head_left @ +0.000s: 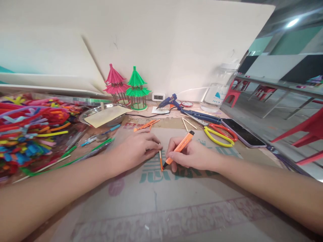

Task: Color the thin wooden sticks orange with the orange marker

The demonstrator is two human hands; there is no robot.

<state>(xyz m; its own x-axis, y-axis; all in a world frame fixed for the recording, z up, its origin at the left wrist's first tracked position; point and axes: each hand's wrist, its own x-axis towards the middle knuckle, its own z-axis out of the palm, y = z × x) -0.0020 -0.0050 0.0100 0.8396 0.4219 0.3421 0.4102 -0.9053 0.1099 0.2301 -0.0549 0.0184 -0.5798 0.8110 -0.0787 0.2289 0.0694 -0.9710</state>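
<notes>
Between the fingertips of my left hand (137, 151) is the top end of a thin wooden stick (160, 160), its lower part coloured orange. My right hand (189, 153) grips an orange marker (181, 145), whose dark tip touches or nearly touches the stick's lower end. Both hands rest over a printed cardboard sheet (156, 198). Several orange-coloured sticks (148, 124) lie just beyond my left hand. A few plain sticks (189, 123) lie past my right hand.
Colourful pipe cleaners (32, 131) and a metal plate (84, 118) are at left. Two small pagodas (116, 82) (137, 88) stand behind. A blue glue gun (171, 101), scissors (219, 137), a phone (242, 131) and a bottle (215, 90) are at right.
</notes>
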